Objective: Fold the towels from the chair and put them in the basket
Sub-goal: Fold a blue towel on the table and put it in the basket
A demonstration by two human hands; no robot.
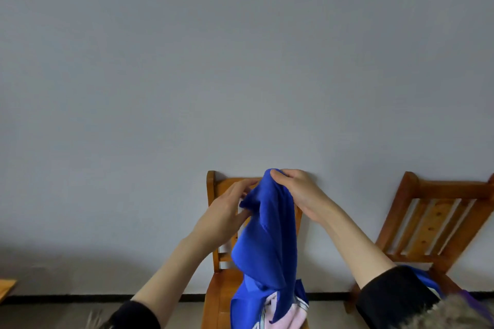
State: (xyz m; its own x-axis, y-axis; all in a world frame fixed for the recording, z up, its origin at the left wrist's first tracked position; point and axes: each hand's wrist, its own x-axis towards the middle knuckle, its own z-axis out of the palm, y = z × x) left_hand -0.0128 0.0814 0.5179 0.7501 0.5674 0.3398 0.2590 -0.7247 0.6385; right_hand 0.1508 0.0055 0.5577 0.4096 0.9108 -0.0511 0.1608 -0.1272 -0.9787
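Observation:
A blue towel point(270, 243) hangs in the air in front of a wooden chair point(213, 291) that stands against the wall. My right hand point(299, 192) pinches the towel's top corner, level with the chair's top rail. My left hand point(227, 211) grips the cloth's left edge a little lower. The towel's lower end drapes onto the chair seat, over a pink towel with striped trim point(287, 312) that lies there. No basket is in view.
A second wooden chair point(433, 222) stands to the right against the wall, with a bit of blue cloth point(425, 279) on its seat behind my right sleeve. A wooden edge point(6, 288) shows at the far left. The grey wall fills the upper view.

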